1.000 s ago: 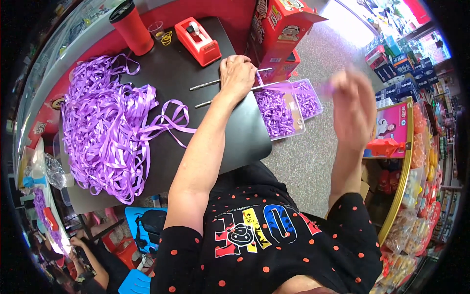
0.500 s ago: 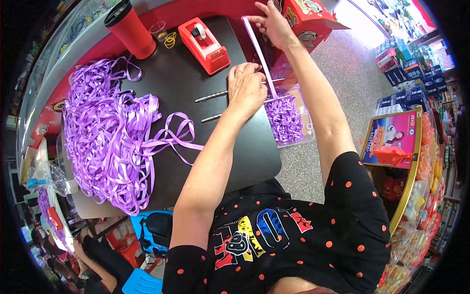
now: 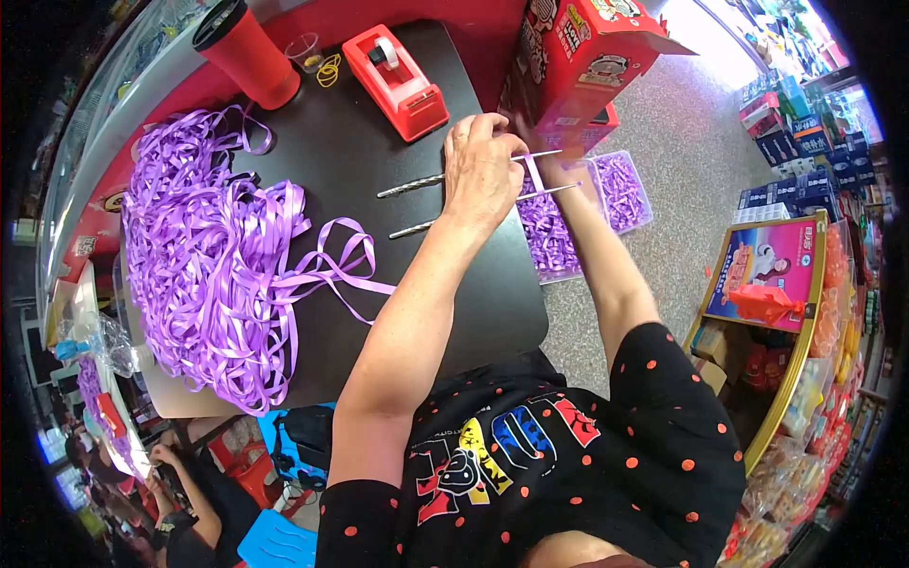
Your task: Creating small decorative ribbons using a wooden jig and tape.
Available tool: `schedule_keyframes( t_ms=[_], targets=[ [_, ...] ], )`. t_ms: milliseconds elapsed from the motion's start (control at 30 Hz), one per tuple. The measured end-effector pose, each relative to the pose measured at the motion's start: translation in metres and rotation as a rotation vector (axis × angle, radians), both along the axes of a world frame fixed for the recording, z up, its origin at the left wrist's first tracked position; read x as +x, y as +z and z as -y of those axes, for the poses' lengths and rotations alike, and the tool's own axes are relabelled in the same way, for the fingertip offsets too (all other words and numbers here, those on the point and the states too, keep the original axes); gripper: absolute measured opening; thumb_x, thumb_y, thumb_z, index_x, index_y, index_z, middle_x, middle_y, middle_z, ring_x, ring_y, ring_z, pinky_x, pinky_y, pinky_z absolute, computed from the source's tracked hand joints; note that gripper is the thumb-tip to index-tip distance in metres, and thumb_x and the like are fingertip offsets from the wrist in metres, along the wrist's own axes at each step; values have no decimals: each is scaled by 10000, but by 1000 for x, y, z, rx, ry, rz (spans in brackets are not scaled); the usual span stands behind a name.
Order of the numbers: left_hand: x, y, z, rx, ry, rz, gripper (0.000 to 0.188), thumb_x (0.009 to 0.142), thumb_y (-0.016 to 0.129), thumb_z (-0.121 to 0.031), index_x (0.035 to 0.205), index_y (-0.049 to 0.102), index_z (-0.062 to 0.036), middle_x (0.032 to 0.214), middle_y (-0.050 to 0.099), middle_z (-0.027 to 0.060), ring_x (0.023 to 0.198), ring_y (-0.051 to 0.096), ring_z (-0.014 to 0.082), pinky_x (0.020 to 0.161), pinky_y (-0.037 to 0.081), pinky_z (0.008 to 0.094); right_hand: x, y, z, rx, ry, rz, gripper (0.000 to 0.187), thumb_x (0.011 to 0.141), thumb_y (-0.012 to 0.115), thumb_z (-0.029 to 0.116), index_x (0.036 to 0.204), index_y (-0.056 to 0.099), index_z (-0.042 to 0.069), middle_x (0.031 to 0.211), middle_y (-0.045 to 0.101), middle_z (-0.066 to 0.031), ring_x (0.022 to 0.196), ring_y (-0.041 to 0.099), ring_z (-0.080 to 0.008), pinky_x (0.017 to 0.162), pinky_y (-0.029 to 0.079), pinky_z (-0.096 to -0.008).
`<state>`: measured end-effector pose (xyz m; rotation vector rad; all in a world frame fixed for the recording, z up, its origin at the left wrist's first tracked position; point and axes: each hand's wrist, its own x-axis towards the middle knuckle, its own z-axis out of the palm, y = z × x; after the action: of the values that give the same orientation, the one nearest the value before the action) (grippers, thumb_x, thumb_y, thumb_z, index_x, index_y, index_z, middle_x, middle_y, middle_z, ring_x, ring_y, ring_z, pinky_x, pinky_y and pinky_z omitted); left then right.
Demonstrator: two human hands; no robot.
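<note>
Near the upper centre of the frame the left hand lies palm down over two metal rods that jut past the right edge of the black worktop. Its fingers are curled narrow around the rods and a strip of pale purple ribbon wound between them. The hand covers the middle of both rods, so the exact grip cannot be made out. The right hand is mostly hidden behind the left hand and a red carton; whether its fingers pinch the ribbon cannot be told. Below the rod tips sits a clear tray of purple ribbon pieces, partly covered by the right forearm. A big heap of loose purple ribbon fills the left of the worktop, with a red tape dispenser and red cup at the top.
</note>
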<state>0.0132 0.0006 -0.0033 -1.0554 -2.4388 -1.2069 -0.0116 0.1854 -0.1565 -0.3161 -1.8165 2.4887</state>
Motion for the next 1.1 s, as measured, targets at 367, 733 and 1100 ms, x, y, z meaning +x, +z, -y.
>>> schedule_keyframes(
  t_ms=[367,733,1100],
  targets=[
    [-6,-3,-1,-81,-3,-4,191,654,627,-93,808,734,-130,1118,597,89,1146,470,276,990,344,411,244,32,73,559,-259,23,457,1012,327,333,1292,477,5,1063,642,-115,1071,556,-178,1026,315,-351],
    [-5,-4,1,-55,-34,3,198,652,630,-78,810,744,-116,1092,608,95,1135,470,278,1006,336,424,279,134,99,804,-359,-105,535,1008,269,379,1145,564,-46,1075,615,-133,962,597,-196,956,372,-353],
    [-8,-3,4,-114,-39,32,222,668,619,-124,854,738,-133,1153,589,84,1162,461,275,1012,330,422,244,186,94,435,-481,-350,568,992,255,438,1170,526,-29,915,623,-150,886,605,-229,894,412,-371]
  ],
)
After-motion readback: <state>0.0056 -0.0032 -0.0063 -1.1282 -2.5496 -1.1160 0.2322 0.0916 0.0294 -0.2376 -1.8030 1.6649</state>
